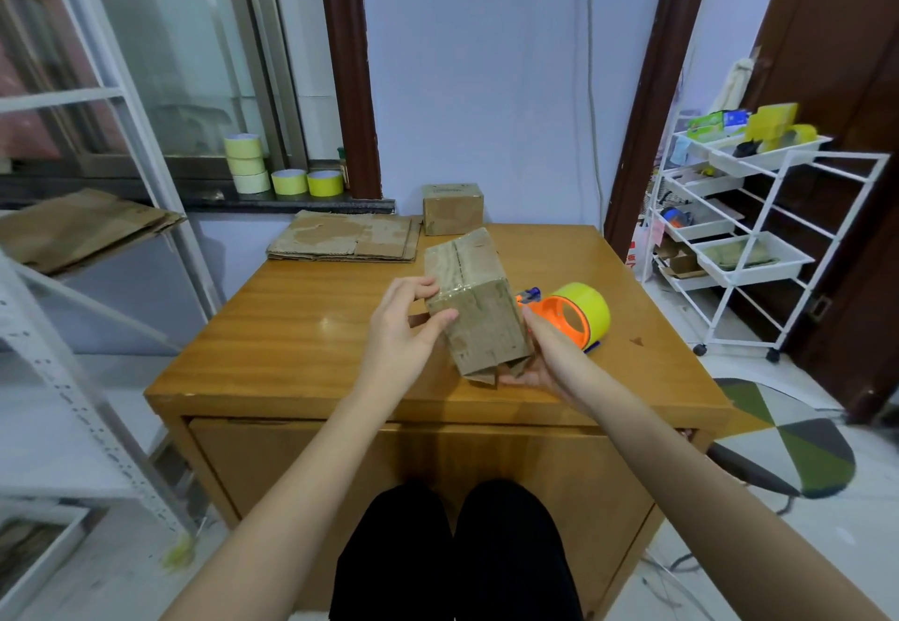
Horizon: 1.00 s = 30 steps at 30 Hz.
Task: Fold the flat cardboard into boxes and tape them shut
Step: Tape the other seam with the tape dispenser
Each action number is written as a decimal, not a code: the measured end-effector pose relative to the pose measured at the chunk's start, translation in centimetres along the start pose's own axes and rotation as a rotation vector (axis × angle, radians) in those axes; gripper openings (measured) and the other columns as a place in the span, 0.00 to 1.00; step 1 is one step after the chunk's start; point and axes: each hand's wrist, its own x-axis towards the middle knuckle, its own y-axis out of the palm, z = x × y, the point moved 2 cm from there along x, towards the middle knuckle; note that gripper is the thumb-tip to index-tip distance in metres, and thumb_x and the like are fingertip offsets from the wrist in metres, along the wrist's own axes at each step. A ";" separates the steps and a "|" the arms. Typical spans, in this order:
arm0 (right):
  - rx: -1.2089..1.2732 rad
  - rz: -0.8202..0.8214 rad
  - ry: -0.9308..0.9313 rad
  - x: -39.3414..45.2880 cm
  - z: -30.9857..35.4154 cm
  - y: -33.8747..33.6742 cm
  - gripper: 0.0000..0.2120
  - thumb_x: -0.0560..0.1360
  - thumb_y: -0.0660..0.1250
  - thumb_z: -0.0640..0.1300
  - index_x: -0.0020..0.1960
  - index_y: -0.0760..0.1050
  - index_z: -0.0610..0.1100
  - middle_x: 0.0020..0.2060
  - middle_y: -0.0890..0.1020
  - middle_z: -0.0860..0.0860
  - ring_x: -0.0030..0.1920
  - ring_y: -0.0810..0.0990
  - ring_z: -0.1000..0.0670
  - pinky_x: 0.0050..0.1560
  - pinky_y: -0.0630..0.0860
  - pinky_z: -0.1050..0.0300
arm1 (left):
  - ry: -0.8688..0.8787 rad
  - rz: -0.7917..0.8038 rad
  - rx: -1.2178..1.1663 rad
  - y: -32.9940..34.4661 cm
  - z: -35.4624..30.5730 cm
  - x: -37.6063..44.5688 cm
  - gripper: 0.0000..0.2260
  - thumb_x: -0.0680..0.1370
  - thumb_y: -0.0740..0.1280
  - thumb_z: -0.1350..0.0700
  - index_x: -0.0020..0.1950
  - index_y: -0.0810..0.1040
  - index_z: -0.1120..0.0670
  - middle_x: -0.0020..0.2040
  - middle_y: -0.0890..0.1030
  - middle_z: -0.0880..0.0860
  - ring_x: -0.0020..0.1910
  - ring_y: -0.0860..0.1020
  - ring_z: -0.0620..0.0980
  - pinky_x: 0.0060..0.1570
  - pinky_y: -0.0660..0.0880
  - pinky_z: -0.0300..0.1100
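Wooden table (292, 328) carries the work; a stack of flat cardboard (345, 241) lies at eleven o'clock, a finished box (452, 209) at twelve. At centre the half-made box (474, 309) is held tilted above the top, its taped end up, its lower flaps loose. It looks light and stiff yet crushable, best held by edges and corners. Left hand (406, 328) pinches the upper corner; right hand (537, 362) cups the lower side. Tape dispenser (576, 316) sits at three o'clock.

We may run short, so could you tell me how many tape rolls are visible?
6: three stacked on the windowsill, two beside them, one in the dispenser on the table. Others may be hidden.
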 end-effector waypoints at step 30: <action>-1.017 -0.135 -0.665 -0.9 3.6 1.7 0.29 0.74 0.70 0.51 0.72 0.66 0.45 0.64 0.76 0.51 0.63 0.74 0.50 0.59 0.74 0.54 | -0.272 0.532 0.411 -1.0 2.5 -1.3 0.28 0.71 0.70 0.38 0.66 0.71 0.50 0.61 0.73 0.48 0.60 0.73 0.47 0.59 0.73 0.49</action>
